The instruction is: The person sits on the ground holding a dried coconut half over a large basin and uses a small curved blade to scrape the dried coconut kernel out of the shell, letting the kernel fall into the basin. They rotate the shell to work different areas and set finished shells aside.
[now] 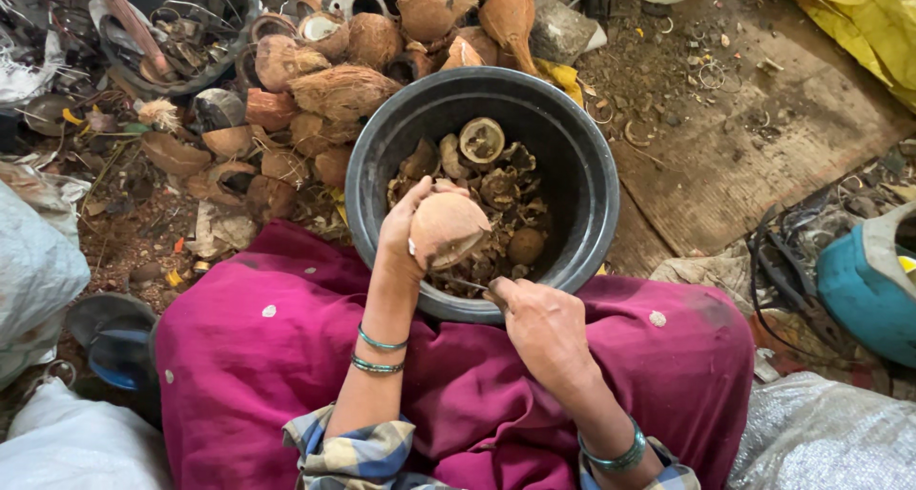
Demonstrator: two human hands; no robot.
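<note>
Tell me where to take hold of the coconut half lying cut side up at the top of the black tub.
Grip the coconut half by its rim, coming straight down from above. It lies open side up on the scraps, so the rim is exposed all round, and the tub wall blocks any sideways approach. The left hand already holds another shell; the right hand would probably be nearer free.

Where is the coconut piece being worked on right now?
In the head view, centre frame: the coconut piece is held in the left hand over the near rim of the black bucket.
</note>
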